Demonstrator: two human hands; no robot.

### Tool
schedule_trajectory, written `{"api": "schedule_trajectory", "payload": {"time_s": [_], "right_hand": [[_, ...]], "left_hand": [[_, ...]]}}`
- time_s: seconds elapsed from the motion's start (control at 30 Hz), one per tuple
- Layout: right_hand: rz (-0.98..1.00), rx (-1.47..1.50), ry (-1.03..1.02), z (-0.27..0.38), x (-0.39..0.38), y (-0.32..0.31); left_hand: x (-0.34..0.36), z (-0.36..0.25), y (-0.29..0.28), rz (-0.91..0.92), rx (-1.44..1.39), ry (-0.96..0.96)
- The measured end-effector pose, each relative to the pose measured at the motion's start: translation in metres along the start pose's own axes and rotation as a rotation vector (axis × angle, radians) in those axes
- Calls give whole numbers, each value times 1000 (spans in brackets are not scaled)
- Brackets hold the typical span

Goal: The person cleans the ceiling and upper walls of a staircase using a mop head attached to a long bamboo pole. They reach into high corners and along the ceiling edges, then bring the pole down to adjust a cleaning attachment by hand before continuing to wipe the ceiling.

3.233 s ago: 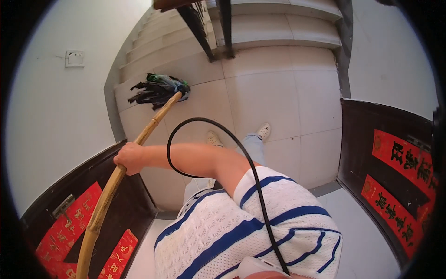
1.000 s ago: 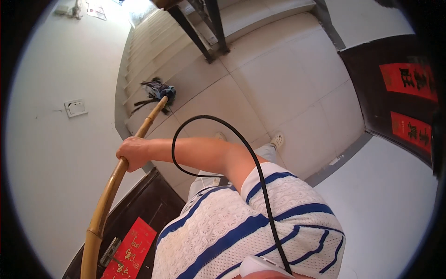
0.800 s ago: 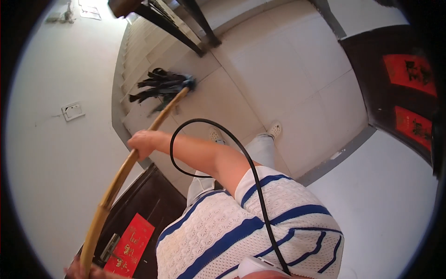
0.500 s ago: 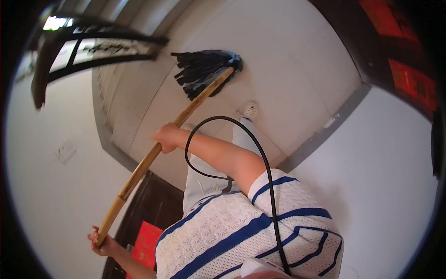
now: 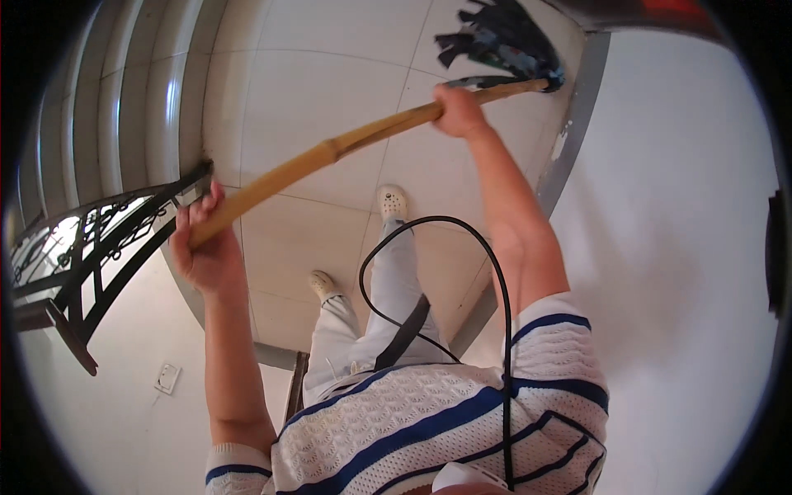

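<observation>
The left hand (image 5: 206, 247) and right hand (image 5: 459, 111), grips closed, hold a yellow bamboo-handled mop (image 5: 330, 153), its dark cloth-strip head (image 5: 507, 45) at upper right. Black metal railing (image 5: 115, 235) stands left; pale steps (image 5: 132, 91) fill upper left; black cable (image 5: 441, 219) loops mid-frame.

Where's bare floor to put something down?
Bare tile shows between the stairs and the mop pole, and between the right shoe and right forearm. It's crowded upper right, where the mop head is near the grey skirting, and around the left hand, beside the railing in view.

Smooth bamboo handle (image 5: 285, 174), matt cloth strips (image 5: 502, 37).
</observation>
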State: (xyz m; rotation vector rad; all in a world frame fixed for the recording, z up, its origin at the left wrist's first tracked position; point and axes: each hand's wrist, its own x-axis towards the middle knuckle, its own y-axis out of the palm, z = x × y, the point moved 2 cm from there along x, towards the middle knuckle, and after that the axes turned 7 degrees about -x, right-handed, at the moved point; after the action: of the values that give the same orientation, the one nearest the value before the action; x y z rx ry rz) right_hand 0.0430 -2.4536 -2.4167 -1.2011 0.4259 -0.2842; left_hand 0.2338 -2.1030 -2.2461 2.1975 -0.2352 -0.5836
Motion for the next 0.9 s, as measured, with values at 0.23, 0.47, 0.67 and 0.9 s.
{"api": "schedule_trajectory", "payload": {"time_s": [0.23,0.47,0.67,0.9], "right_hand": [[-364,169,199,-59,-71,-16],[-515,320,355,58,-140,17],[-277,558,534,226,-186,105],[11,707,139,321,-235,164]], "left_hand": [[0,54,93,466,129,-115],[-39,-32,112,724,331,-119],[-40,-126,49,772,509,-246],[-129,-227,-48,667,693,29]]}}
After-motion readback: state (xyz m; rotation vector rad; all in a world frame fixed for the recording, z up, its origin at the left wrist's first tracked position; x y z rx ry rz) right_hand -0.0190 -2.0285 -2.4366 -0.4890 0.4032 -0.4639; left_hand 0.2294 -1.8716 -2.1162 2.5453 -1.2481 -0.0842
